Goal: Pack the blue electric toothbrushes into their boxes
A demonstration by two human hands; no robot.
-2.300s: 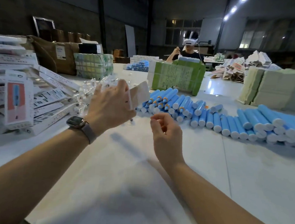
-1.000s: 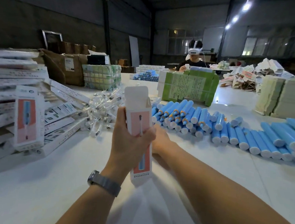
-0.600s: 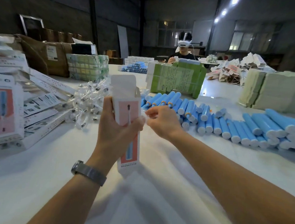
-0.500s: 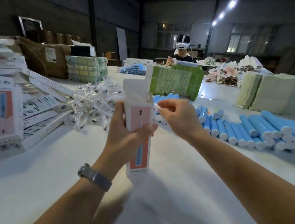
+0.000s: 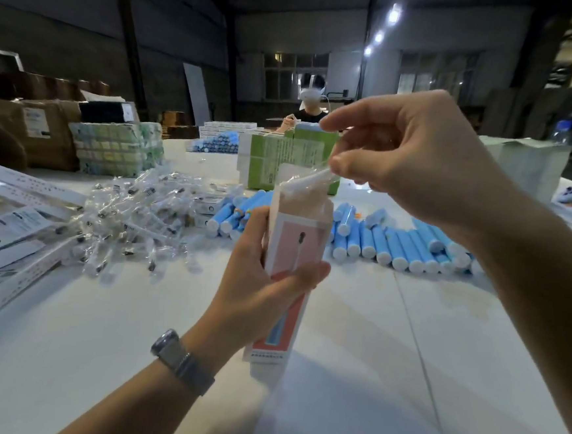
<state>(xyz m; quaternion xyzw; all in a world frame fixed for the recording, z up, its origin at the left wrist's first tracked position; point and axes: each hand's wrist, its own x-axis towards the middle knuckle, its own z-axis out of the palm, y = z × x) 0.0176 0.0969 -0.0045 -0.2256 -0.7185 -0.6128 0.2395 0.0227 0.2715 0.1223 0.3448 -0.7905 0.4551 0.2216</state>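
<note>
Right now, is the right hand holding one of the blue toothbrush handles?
No, the right hand pinches a small white piece in clear wrap over the open box; the blue handles lie on the table.

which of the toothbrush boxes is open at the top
The pink-fronted box that the left hand holds upright, its top open around a bagged brush head. The other boxes lie flat at the left.
</note>
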